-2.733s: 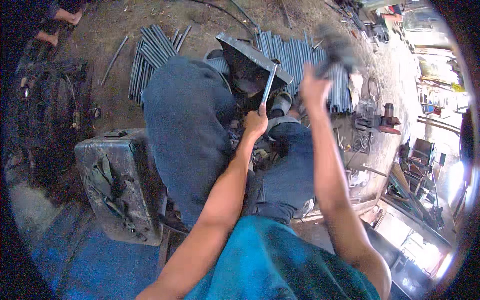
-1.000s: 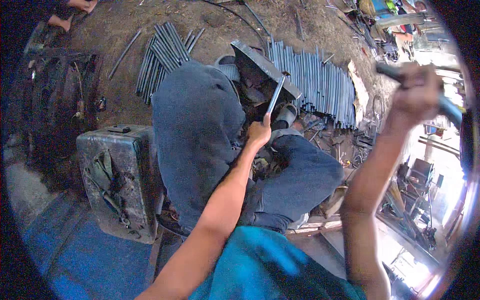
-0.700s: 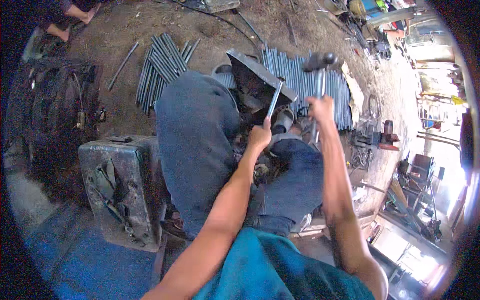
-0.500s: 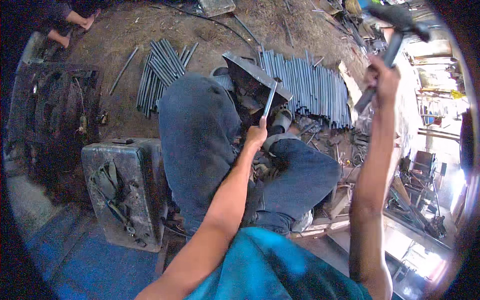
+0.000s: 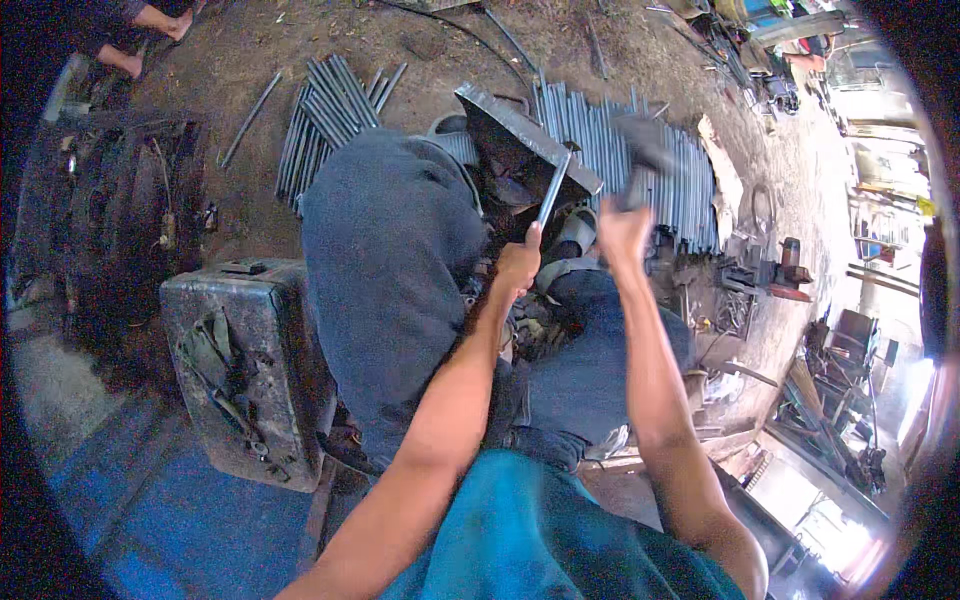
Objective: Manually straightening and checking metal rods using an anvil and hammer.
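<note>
left hand (image 5: pixel 517 268) is closed around a thin metal rod (image 5: pixel 552 195), holding it tilted with its tip against the angled steel plate (image 5: pixel 527 134) between the knees. right hand (image 5: pixel 622 232) is clenched on a blurred hammer (image 5: pixel 640 160) just above. bundles of steel rods (image 5: pixel 640 170) lie on the dirt floor (image 5: pixel 420 50) behind.
</note>
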A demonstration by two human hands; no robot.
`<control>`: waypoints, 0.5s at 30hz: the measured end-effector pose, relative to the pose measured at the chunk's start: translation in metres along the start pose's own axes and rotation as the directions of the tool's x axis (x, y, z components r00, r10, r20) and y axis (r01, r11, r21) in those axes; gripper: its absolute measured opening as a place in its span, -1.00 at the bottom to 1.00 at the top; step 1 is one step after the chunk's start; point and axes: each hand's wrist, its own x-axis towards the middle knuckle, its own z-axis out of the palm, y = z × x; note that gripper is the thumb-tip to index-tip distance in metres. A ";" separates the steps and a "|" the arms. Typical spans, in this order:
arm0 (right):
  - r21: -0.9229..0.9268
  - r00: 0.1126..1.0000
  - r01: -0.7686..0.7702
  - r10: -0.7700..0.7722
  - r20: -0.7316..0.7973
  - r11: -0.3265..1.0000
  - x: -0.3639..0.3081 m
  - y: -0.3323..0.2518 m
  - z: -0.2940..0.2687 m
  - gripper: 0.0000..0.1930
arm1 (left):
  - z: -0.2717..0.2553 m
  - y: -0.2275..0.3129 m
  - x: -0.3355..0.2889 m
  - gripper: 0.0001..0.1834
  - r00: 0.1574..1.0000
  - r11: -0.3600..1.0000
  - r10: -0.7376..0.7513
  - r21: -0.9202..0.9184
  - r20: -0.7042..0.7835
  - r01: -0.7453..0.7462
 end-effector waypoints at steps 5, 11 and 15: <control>0.088 0.786 -0.510 0.422 0.452 0.856 -0.002 -0.034 0.003 -0.75 | -0.015 -0.003 -0.001 -0.27 0.999 1.000 -0.030 0.007 0.043 0.030; 0.308 0.956 -0.282 0.239 0.170 0.909 0.089 -0.103 -0.116 -0.70 | -0.017 -0.012 0.014 -0.24 0.995 0.999 0.007 -0.053 0.098 -0.002; 0.520 0.989 0.148 -0.139 -0.057 0.841 0.191 -0.143 -0.252 -0.85 | -0.015 -0.008 0.011 -0.29 0.994 0.999 -0.012 -0.050 0.110 0.017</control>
